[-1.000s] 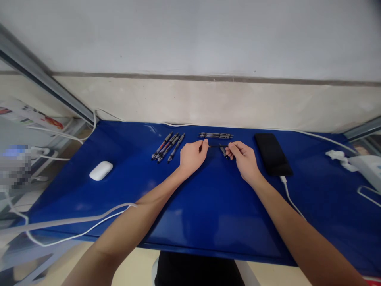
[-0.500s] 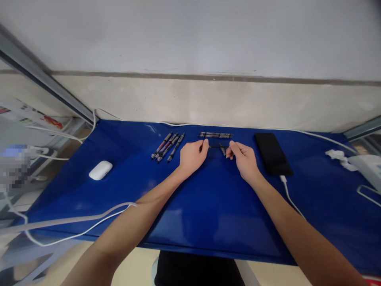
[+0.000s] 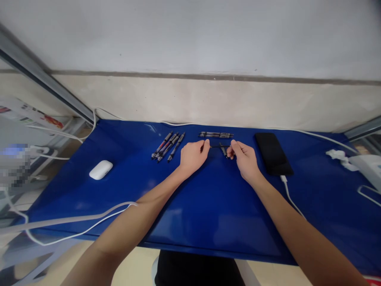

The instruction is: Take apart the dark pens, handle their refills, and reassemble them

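A thin dark pen refill (image 3: 218, 147) stretches level between my two hands above the desk. My left hand (image 3: 193, 156) is closed, thumb and fingers pinched at the refill's left end. At its right end my right hand (image 3: 243, 155) pinches it between thumb and fingers; the ends inside both hands are hidden. Just behind the refill, close to my right fingertips, is a dark pen part (image 3: 223, 149), partly covered. Beyond my hands, clear-barrelled pens (image 3: 216, 135) lie sideways near the wall. Several more pens (image 3: 168, 147) lie slanted to the left of my left hand.
A black phone (image 3: 273, 154) with a white charging cable (image 3: 291, 200) lies right of my right hand. On the left rests a white earbud case (image 3: 101, 170). A white cord (image 3: 89, 230) crosses by my left forearm. Crumpled tissue (image 3: 341, 159) sits at the far right of the blue desk (image 3: 202, 214).
Both hands keep their pinch on the refill and have barely shifted, a touch to the right. The pen part by my right fingertips shows slightly more clearly.
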Motion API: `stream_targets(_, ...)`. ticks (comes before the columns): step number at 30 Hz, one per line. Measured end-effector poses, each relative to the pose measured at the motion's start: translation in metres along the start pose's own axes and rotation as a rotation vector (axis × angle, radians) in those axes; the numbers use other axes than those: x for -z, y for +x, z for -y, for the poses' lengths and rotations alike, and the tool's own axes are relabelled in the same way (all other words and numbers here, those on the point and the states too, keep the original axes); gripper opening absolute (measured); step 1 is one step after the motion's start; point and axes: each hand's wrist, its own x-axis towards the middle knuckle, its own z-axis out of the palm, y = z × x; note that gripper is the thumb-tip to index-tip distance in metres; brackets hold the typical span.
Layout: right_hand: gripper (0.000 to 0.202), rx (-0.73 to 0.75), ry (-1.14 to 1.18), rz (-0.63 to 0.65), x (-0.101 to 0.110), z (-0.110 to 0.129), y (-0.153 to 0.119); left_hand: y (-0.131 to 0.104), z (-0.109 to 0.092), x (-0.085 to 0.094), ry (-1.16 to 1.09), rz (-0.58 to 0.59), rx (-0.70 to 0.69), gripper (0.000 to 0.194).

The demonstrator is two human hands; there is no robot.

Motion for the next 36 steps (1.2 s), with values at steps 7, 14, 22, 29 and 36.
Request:
stream_targets(7,0.055,0.011,-0.041,0.007,0.001,0.004,-0.001,0.0,0.0,-0.001,0.009,-0.004,-0.001,0.057)
stream_targets(14,0.041,0.001,0.006,-0.007,0.0,-0.004,0.0,0.0,0.0,0.0,0.007,0.0,0.006,0.057)
stream_targets(22,0.042,0.004,0.005,0.009,0.0,-0.002,0.0,0.0,0.0,-0.001,0.049,0.011,-0.016,0.058)
stream_targets(29,0.05,0.098,-0.254,0.158,0.0,0.009,-0.007,-0.009,-0.008,0.002,0.173,0.177,-0.255,0.051)
stream_targets(36,0.055,0.209,-0.374,0.164,-0.004,0.012,-0.01,-0.01,-0.009,0.002,0.208,0.219,-0.274,0.058)
